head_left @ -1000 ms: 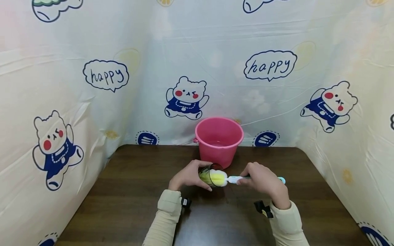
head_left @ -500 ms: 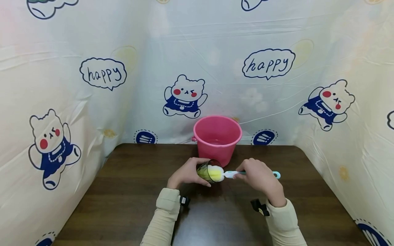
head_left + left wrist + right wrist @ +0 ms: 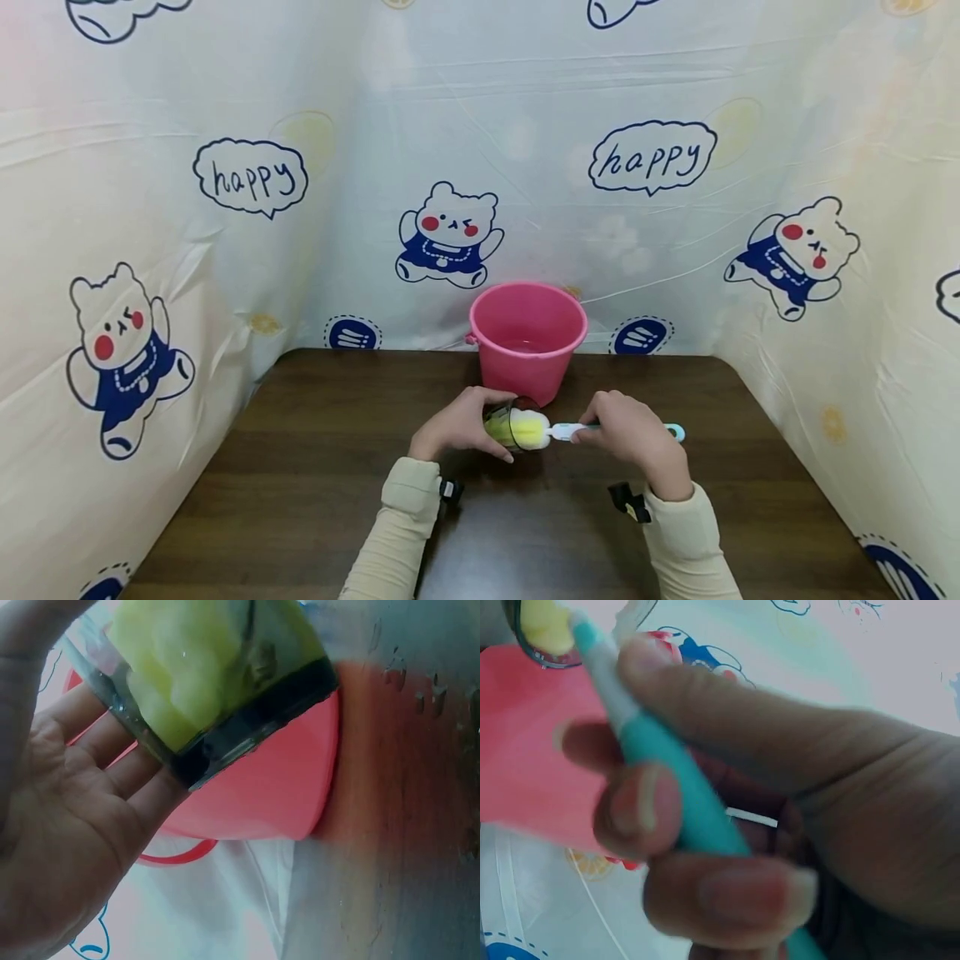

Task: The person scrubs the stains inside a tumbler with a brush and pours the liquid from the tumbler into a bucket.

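Note:
My left hand (image 3: pixel 461 427) grips a dark, see-through glass (image 3: pixel 247 712) that lies on its side in the air, mouth to the right. A sponge bottle brush has its yellow-and-white head (image 3: pixel 531 430) partly inside the glass, and yellow sponge shows through the wall in the left wrist view. My right hand (image 3: pixel 633 433) holds the brush by its white-and-teal handle (image 3: pixel 679 780), fingers and thumb curled round it. The handle's light-blue end (image 3: pixel 677 432) sticks out beyond that hand. Part of the handle is hidden by the fingers in the head view.
A pink bucket (image 3: pixel 528 367) stands just behind the hands at the back of the brown wooden table (image 3: pixel 315 467). Water drops (image 3: pixel 420 697) lie on the tabletop. A printed curtain (image 3: pixel 360 167) hangs round the back and sides.
The brush head goes deeper into the glass, then comes slightly back out. My right hand shifts a little to the left overall. Both hands keep their hold.

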A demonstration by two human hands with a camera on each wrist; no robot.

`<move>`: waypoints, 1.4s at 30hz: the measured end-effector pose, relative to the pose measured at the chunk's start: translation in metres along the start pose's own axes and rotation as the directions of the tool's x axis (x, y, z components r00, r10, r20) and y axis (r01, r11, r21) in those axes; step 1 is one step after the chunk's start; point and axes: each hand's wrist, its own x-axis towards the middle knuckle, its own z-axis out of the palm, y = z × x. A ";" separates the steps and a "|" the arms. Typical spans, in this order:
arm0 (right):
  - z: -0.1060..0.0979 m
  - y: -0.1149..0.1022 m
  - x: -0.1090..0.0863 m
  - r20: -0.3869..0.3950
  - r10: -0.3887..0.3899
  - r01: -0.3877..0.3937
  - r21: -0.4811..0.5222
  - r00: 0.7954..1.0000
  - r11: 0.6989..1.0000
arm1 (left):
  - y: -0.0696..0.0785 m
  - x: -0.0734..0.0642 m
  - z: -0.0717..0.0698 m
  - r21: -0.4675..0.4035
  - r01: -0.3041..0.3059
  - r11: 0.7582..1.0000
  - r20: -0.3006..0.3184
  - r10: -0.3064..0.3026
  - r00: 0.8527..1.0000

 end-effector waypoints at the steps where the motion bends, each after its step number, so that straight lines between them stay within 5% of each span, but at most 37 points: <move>1: 0.001 -0.002 0.000 -0.021 0.010 -0.011 -0.021 1.000 1.000 | 0.000 0.000 0.000 0.005 0.002 1.000 -0.004 -0.002 1.000; 6: 0.000 -0.007 0.000 -0.087 -0.010 0.002 -0.091 0.996 0.996 | -0.001 0.001 0.001 0.020 0.023 1.000 -0.014 -0.023 1.000; 17: -0.006 -0.002 -0.007 0.024 -0.032 0.031 0.042 0.999 0.999 | 0.001 0.001 0.003 -0.012 -0.023 1.000 -0.014 0.023 1.000; 23: -0.002 -0.002 -0.002 -0.038 0.034 -0.035 -0.029 0.999 0.999 | 0.003 0.002 0.002 0.003 -0.002 1.000 -0.022 0.002 1.000; 28: -0.001 -0.007 -0.001 -0.098 0.001 -0.010 -0.084 0.995 0.996 | 0.002 0.003 0.004 0.013 0.000 1.000 -0.030 0.001 1.000; 35: -0.010 -0.010 -0.010 -0.047 -0.060 0.058 -0.049 0.997 0.997 | 0.003 0.007 0.009 0.036 -0.041 0.999 -0.011 0.042 0.999; 42: -0.007 -0.005 -0.008 -0.049 -0.014 0.013 -0.021 0.999 1.000 | 0.003 0.006 0.011 0.025 -0.018 1.000 -0.004 0.018 1.000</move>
